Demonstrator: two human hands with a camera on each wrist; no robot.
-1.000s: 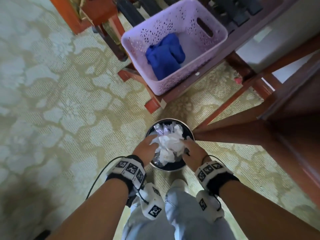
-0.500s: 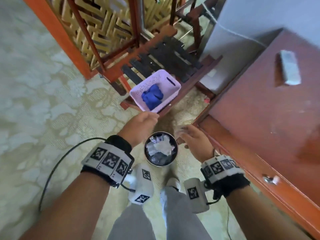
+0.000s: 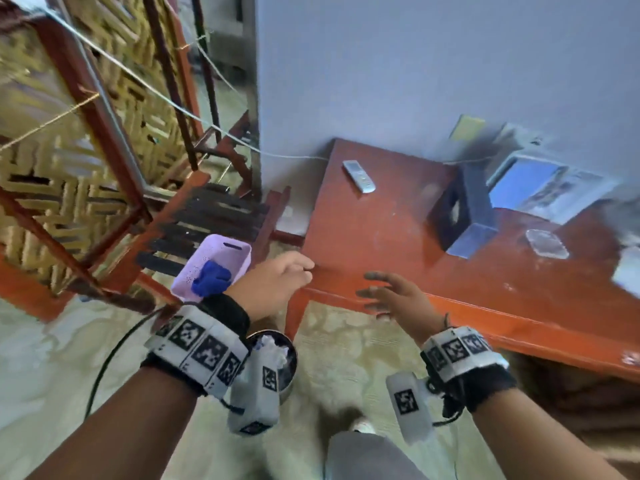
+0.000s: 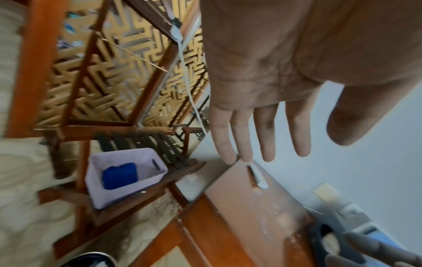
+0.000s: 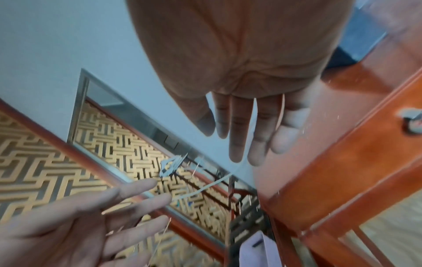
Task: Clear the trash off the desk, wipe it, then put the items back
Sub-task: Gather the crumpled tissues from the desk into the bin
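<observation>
Both my hands are empty with fingers spread. My left hand (image 3: 282,280) hovers by the near left corner of the red-brown desk (image 3: 377,237). My right hand (image 3: 389,294) hovers over the desk's front edge. The left wrist view shows my left hand (image 4: 262,126) with straight fingers; the right wrist view shows the same of my right hand (image 5: 248,126). A round metal bin (image 3: 289,358) holding crumpled white paper (image 3: 272,346) stands on the floor below, partly hidden by my left wrist. A blue cloth (image 3: 211,278) lies in a lilac basket (image 3: 227,251) on a slatted chair.
On the desk lie a white remote (image 3: 358,176), a dark box (image 3: 462,211), a blue-covered book (image 3: 533,185) against the wall, and a clear flat object (image 3: 547,244). A wooden lattice screen (image 3: 69,168) stands to the left. A drawer handle (image 5: 411,119) sticks out under the desk's edge.
My hands let go of the crumpled paper in the bin and rose to desk height, empty. The view swung up from the bin to the desk.
</observation>
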